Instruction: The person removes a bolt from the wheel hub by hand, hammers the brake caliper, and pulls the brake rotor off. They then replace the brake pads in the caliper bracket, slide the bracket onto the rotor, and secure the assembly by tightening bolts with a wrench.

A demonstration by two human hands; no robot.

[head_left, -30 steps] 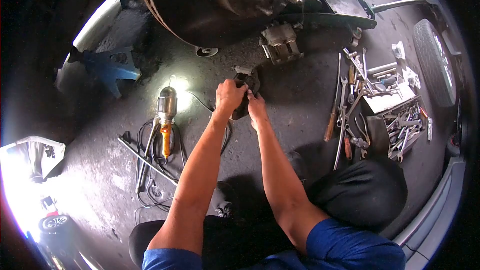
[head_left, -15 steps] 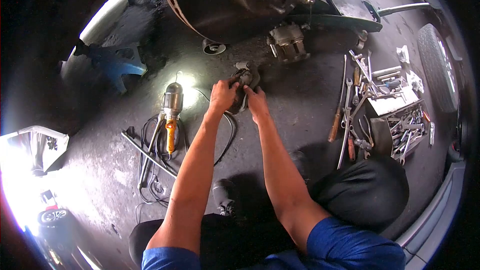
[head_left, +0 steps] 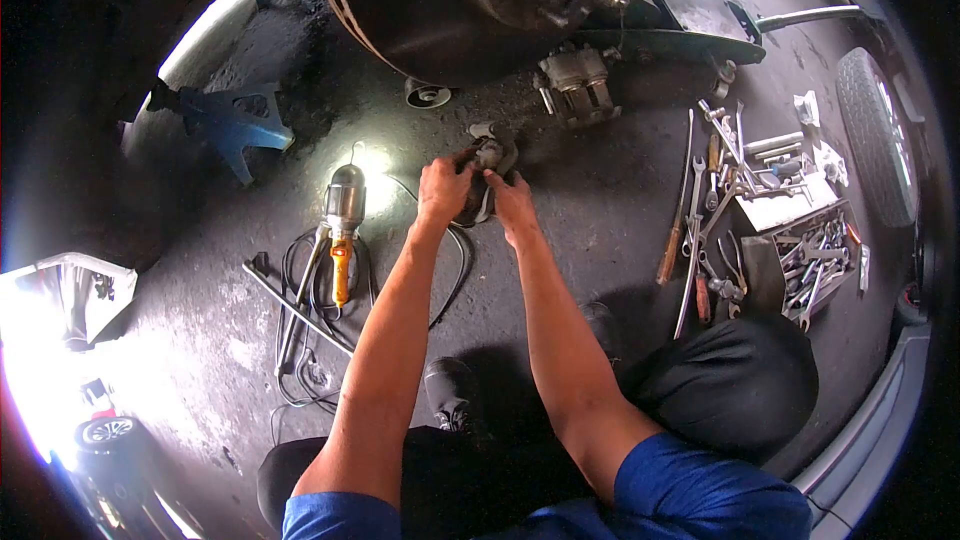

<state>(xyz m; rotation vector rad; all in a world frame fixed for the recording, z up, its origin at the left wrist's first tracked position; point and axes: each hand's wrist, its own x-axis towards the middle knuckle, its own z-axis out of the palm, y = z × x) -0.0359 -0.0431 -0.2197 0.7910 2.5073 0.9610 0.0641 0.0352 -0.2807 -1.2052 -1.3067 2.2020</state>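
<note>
Near the middle of the view, a dark, grimy metal part (head_left: 489, 154) is held between my two hands, low over the floor. My left hand (head_left: 445, 189) closes on its left side, the fingers curled over it. My right hand (head_left: 512, 204) grips the right side, with the thumb and fingertips against the part. Just beyond, a brake caliper (head_left: 580, 85) hangs beneath a large brake disc (head_left: 430, 20). To the left of my left hand lies a lit work lamp (head_left: 343, 205) with a yellow handle.
Wrenches and ratchets lie on the right around an open toolbox (head_left: 815, 260), with a tire (head_left: 875, 135) beyond. A blue jack stand (head_left: 235, 128) is at the upper left. A cross-shaped lug wrench (head_left: 300, 308) and black cable lie left of my arms.
Both hands stay around the part with hardly any shift. The disc and caliper appear slightly lower in the view.
</note>
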